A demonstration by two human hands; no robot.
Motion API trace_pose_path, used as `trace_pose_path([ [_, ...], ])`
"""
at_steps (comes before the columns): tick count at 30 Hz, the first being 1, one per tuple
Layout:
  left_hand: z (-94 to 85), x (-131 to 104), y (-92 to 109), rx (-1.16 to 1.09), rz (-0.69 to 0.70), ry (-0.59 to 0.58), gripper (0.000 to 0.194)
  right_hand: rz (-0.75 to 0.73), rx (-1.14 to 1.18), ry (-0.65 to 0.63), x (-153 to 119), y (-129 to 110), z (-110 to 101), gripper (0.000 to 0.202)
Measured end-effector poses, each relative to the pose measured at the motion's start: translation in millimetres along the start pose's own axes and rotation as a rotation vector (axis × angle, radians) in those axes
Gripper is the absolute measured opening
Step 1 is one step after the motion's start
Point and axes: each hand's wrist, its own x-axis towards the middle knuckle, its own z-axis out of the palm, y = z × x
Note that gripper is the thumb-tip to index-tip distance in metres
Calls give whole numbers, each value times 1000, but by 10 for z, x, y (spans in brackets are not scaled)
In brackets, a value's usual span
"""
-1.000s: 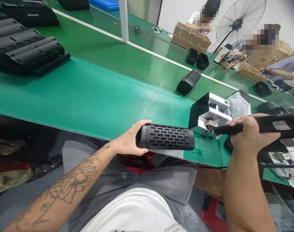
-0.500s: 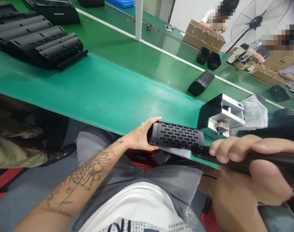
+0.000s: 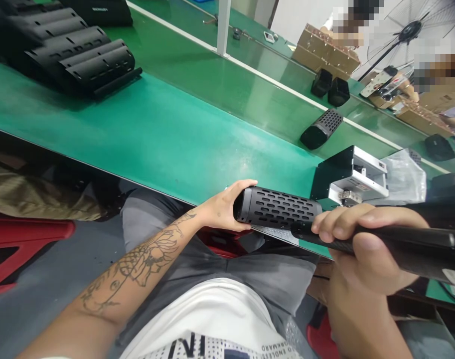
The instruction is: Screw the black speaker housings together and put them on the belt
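Observation:
My left hand (image 3: 224, 207) is wrapped around the left end of a black slotted speaker-like housing (image 3: 281, 205), which lies on its side at the table's front edge. In my right hand (image 3: 369, 249) is a long black electric screwdriver (image 3: 417, 242), held almost level with the fingers curled over it. Its narrow front end lies against or just in front of the housing's lower right side. Whether the tip touches a screw I cannot tell. Just behind the housing's right end stands a black and white screw feeder (image 3: 350, 174).
Several black curved panels (image 3: 88, 60) are stacked on the green table (image 3: 197, 149) at the left. Another slotted housing (image 3: 322, 128) lies behind the feeder, near a clear plastic bag (image 3: 406, 177). Across the divider are cardboard boxes (image 3: 324, 52) and people at work. A red stool (image 3: 29, 239) stands lower left.
The screwdriver and my right hand have shifted slightly left along the housing. My left hand keeps its hold. The whole view has turned a little.

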Motion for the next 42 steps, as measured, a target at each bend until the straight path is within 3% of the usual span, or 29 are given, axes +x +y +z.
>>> trace_pose_path([
  [9,11,14,-10,-9,-2,19,118,106,67,-109,19,12,8,14],
  [19,14,18,4,7,-17,15,117,125,125,-208,90,104,-83,13],
  [25,48,3,-49,30,-11,25,117,131,66,-211,118,-12,-2,13],
  [28,81,-8,-75,59,-18,31,119,86,-2,-70,260,-109,-59,16],
  [30,96,-17,-83,68,-4,32,118,-25,-61,126,388,-115,-241,15],
  [33,96,-30,-77,64,16,37,115,-240,-284,518,576,19,-719,17],
  [35,84,-39,-65,62,20,55,114,-299,-427,687,669,180,-1077,13],
  [37,68,-48,-55,70,18,61,112,-281,-468,731,721,352,-1364,7],
  [39,54,-57,-47,82,14,47,112,-240,-465,732,736,489,-1514,6],
  [42,41,-64,-34,93,1,35,112,-183,-449,727,725,559,-1468,19],
])
